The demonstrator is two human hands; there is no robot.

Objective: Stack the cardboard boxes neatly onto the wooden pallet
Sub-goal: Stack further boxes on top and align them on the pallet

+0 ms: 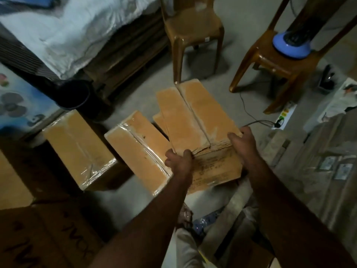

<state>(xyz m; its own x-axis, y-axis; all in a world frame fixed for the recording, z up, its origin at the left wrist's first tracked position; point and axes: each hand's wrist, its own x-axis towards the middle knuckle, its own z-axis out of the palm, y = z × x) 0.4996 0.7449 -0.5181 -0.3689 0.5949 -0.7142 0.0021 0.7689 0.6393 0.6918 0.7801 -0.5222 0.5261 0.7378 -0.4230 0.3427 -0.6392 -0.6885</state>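
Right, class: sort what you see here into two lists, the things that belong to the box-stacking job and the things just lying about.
Part of the job:
- held cardboard box, gripped at its near edge by the left hand and right hand
- middle taped box
- left taped box

Just lying about:
- two brown plastic chairs
- blue fan base
- power strip
- white sheet

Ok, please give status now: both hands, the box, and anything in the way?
Left hand and right hand grip the untaped brown cardboard box. Wooden pallet not identifiable. Two plastic-wrapped cardboard boxes close on its left.
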